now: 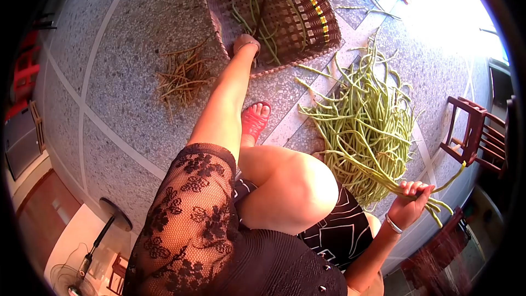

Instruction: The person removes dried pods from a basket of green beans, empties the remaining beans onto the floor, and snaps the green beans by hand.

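My right hand [411, 208] is closed round a few long green yardlong beans [438, 204], whose ends stick out past the fingers. Their other ends run back to a big tangled heap of yardlong beans [372, 126] on the floor. My left hand [246, 44] reaches over the near rim into a brown woven basket [329, 22], and its fingers are hidden. A few long green beans [268, 35] lie in the basket beside that hand.
A small pile of thin brown stalks [186, 71] lies left of the basket. A red sandal [255, 120] is on my foot. Loose beans [378, 10] lie on the speckled floor beyond the heap. A dark red wooden chair [476, 134] stands at the right, a fan [74, 279] at lower left.
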Available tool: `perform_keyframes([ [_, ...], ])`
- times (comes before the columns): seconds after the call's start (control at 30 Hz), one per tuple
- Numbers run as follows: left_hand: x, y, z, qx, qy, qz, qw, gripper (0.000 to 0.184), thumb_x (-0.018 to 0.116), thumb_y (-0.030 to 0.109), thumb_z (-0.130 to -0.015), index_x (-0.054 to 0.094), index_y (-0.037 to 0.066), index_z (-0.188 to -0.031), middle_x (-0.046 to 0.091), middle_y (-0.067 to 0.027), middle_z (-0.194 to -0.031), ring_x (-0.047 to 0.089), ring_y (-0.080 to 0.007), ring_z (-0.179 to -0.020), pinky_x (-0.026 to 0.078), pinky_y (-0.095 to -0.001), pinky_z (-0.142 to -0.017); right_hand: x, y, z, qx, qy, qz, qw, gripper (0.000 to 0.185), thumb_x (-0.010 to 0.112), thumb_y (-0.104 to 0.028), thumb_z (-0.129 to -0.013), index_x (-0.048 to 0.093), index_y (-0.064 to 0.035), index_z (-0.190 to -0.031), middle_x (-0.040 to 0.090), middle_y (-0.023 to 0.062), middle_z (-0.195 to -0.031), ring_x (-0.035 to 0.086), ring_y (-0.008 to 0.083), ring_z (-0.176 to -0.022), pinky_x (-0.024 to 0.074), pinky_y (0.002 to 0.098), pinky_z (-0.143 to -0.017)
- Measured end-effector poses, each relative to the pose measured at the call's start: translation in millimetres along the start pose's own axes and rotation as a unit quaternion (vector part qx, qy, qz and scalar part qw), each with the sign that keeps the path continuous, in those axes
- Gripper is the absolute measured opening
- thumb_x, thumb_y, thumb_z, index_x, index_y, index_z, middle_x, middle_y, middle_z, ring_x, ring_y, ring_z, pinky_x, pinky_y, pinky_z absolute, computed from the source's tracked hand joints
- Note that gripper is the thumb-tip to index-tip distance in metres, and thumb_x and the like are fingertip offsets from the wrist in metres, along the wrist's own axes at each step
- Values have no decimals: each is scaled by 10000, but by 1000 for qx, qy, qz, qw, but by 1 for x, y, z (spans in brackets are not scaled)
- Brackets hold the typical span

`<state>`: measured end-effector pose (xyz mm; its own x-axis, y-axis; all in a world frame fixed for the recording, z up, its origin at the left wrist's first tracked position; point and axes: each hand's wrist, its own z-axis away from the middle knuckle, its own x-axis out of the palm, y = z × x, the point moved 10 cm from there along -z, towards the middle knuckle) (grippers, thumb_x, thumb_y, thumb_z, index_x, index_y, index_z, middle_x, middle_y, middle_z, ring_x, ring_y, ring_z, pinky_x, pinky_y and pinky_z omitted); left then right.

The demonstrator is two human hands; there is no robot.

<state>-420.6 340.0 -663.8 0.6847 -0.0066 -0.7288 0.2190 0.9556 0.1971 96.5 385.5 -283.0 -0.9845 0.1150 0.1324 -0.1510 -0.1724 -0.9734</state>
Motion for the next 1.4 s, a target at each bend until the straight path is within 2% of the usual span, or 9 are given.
perform_keyframes([
  [0.23,-21,9,5,8,11,25,1000,242,556,142,-772,649,45,-974,599,-146,-1094,571,-296,-1032,482,-362,-855,3,2,2,0,1,-6,1000,295,387,-278,-960,432,-92,-735,383,6,-616,371,115,-567,372,283,-625],
  [0.33,-56,16,19,140,137,192,962,204,560,184,-790,607,36,-922,631,-179,-921,618,-321,-875,500,-391,-721,7,-3,6,0,-3,-12,1000,295,394,-280,-958,435,-91,-734,391,12,-619,368,118,-568,371,286,-625],
  [0.47,-154,-20,116,297,134,294,899,247,608,213,-781,555,13,-915,624,-160,-740,607,-346,-676,473,-410,-617,4,-6,8,-3,-5,-41,999,295,394,-283,-957,439,-90,-738,397,15,-620,369,125,-569,374,292,-623],
  [0.63,-188,-153,144,315,263,42,911,386,633,260,-761,497,-21,-987,569,-251,-954,539,-406,-918,438,-435,-770,0,-9,14,-18,-32,-72,997,254,387,-234,-961,463,-78,-776,413,13,-640,390,113,-585,387,276,-601],
  [0.7,-180,-169,168,258,174,-122,942,549,683,281,-729,474,-40,-1122,545,-264,-1048,513,-413,-987,432,-451,-820,4,-25,27,-86,36,127,988,275,373,-235,-966,494,-55,-796,432,1,-644,447,101,-589,447,271,-543],
  [0.73,-171,-184,156,299,214,-109,923,584,693,270,-726,461,-15,-1180,546,-248,-1073,521,-383,-1002,448,-430,-821,2,-22,30,-51,59,80,994,293,395,-262,-959,495,-61,-771,445,9,-638,464,96,-565,468,262,-530],
  [1.0,-186,49,431,542,-21,250,802,203,540,88,-874,586,-1,-1051,633,-66,-965,580,-114,-905,453,-240,-805,31,-24,43,-83,-5,3,997,354,512,-334,-899,526,-81,-653,460,-23,-511,419,59,-429,394,216,-421],
  [1.2,-105,156,544,557,-281,361,693,282,509,187,-907,530,-9,-1109,617,-91,-994,573,-120,-899,467,-252,-781,41,-25,52,-95,-59,-6,994,320,515,-321,-903,553,-68,-711,455,-33,-519,413,42,-431,366,190,-409],
  [1.4,-85,190,577,517,-334,477,628,211,463,205,-930,511,11,-995,619,-90,-890,586,-136,-827,488,-276,-742,41,-22,57,-140,-116,31,983,273,502,-292,-915,610,-46,-866,491,-23,-550,450,58,-472,353,234,-423],
])
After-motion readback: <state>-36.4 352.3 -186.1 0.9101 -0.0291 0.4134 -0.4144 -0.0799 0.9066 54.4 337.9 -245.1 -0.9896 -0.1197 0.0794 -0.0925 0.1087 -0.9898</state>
